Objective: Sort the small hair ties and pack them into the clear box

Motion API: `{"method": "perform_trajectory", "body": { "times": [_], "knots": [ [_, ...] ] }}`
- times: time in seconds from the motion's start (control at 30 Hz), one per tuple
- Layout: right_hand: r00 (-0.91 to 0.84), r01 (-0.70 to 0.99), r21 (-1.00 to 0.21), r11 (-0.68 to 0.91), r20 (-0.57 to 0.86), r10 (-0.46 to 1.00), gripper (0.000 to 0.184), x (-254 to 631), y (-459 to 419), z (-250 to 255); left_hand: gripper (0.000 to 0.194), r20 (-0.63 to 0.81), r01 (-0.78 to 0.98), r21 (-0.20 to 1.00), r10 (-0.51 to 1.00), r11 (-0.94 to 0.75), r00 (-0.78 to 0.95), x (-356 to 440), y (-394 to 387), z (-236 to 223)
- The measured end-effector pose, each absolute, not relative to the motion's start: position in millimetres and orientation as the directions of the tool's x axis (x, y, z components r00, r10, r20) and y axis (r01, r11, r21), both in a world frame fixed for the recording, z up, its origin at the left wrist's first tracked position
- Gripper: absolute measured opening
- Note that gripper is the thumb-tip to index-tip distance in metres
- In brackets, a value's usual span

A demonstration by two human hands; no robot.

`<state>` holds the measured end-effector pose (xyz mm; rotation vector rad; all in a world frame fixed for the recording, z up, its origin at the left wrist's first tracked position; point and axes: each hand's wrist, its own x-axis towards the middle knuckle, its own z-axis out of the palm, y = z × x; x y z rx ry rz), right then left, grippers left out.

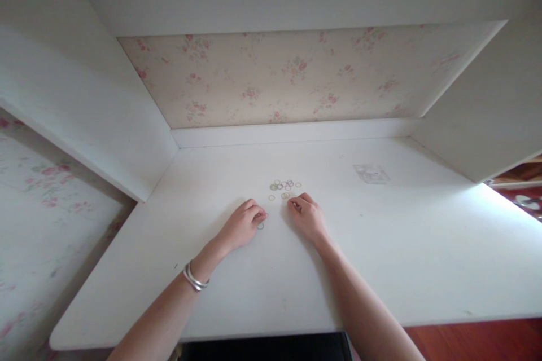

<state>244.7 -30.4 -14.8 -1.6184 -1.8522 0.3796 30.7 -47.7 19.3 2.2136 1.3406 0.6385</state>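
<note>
And here the left hand has its thumb and fingertips drawn together over the white surface, a small ring lying just beside them. Whether that grip pinches anything, I cannot tell. Across from it, the right hand curls its fingers near the loose cluster of thin rings, some overlapping; its grip is too small to read. Further right, a clear packet lies flat, and silver bangles circle the left wrist.
</note>
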Motion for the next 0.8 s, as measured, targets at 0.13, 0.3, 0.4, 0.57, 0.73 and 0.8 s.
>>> {"method": "perform_trajectory", "body": {
  "times": [0.13, 0.3, 0.4, 0.57, 0.73, 0.8],
  "knots": [
    [-0.036, 0.77, -0.606, 0.2, 0.271, 0.962, 0.024, 244, -31, -14, 0.015, 0.207, 0.728, 0.489, 0.874, -0.481, 0.439, 35, -64, 20],
    [-0.047, 0.779, -0.593, 0.203, 0.268, 0.962, 0.025, 243, -32, -13, 0.016, 0.189, 0.771, 0.392, 0.864, -0.502, 0.466, 40, -69, 16],
    [-0.089, 0.784, -0.577, 0.231, 0.264, 0.961, 0.025, 240, -35, -12, 0.016, 0.192, 0.763, 0.428, 0.874, -0.484, 0.447, 37, -67, 17],
    [-0.246, 0.836, -0.432, 0.339, 0.258, 0.934, 0.032, 229, -42, -4, 0.02, 0.295, 0.686, 0.633, 0.931, -0.359, 0.215, 15, -56, 23],
    [-0.283, 0.902, -0.273, 0.334, 0.211, 0.936, 0.04, 214, -45, 3, 0.024, 0.218, 0.599, 0.768, 0.972, -0.227, 0.089, -3, -46, 19],
    [-0.285, 0.903, -0.266, 0.336, 0.214, 0.934, 0.037, 213, -45, 2, 0.024, 0.167, 0.57, 0.801, 0.983, -0.183, 0.08, -3, -44, 15]
  ]
}}
